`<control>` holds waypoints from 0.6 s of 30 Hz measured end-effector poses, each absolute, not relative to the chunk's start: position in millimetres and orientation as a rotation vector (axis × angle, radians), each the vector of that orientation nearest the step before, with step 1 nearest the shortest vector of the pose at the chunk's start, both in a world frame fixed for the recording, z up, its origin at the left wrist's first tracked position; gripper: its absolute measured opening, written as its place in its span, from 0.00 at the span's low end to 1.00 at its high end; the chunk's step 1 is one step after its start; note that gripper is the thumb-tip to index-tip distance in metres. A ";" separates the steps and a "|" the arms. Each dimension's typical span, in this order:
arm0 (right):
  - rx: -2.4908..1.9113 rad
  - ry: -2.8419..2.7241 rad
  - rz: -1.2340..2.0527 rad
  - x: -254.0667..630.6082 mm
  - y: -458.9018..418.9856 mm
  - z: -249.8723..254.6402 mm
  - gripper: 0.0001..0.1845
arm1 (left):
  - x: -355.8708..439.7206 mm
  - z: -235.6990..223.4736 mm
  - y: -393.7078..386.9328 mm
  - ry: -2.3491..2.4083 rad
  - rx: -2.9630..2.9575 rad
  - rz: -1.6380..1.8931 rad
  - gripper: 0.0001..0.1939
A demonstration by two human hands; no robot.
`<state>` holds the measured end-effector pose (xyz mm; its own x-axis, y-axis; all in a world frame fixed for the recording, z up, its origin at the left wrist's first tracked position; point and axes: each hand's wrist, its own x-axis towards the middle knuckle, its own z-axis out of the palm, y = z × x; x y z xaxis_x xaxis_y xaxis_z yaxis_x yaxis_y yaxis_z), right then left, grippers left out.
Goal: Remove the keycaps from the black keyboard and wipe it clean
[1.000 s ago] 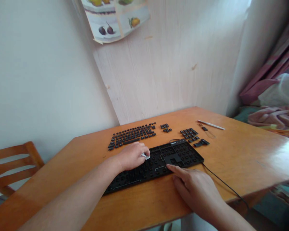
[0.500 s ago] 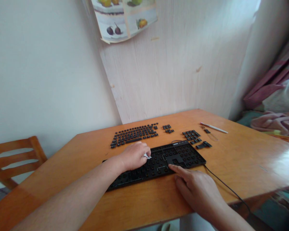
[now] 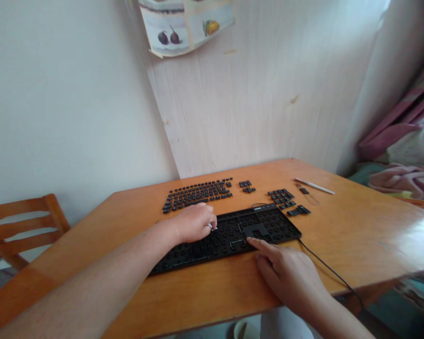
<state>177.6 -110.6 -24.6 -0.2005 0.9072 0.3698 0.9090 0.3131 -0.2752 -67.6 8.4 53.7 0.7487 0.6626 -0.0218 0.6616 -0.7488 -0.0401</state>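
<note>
A black keyboard base (image 3: 233,245), its keycaps off, lies across the table in front of me. My left hand (image 3: 196,222) is closed on a small white piece of tissue or cloth (image 3: 212,228), with only a bit showing at the fingertips, over the middle of the base. My right hand (image 3: 286,263) rests at the near edge. Its index finger is stretched out and its tip touches the base by the smooth black panel, while the thumb stands apart below. Nothing shows in that hand. My left forearm hides part of the base's left end.
Loose keycaps (image 3: 201,194) lie in rows behind the base, with smaller groups (image 3: 281,195) to the right. A white pen (image 3: 314,186) and a small wire tool (image 3: 304,191) lie at the back right. A cable (image 3: 330,268) runs over the table's (image 3: 367,226) front edge. A wooden chair (image 3: 24,230) stands left.
My left hand has shifted slightly left along the base with the white tissue. The right hand stays with its fingertip on the base. The camera view has tilted slightly.
</note>
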 end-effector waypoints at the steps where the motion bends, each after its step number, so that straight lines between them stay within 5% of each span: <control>1: -1.597 -2.119 -0.016 177.7 -110.8 -24.6 0.22 | -69.1 54.2 8.2 -1.109 -2.908 0.062 0.13; 18: -1.593 -2.111 -0.106 181.8 -108.3 -28.7 0.22 | -100.4 59.6 0.7 -1.221 -2.902 0.104 0.15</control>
<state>181.8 -108.3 -28.7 -0.1990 0.8835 0.4241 0.9216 0.3159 -0.2257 -100.4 0.7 59.6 0.6971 0.7141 -0.0639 0.7146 -0.6993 -0.0180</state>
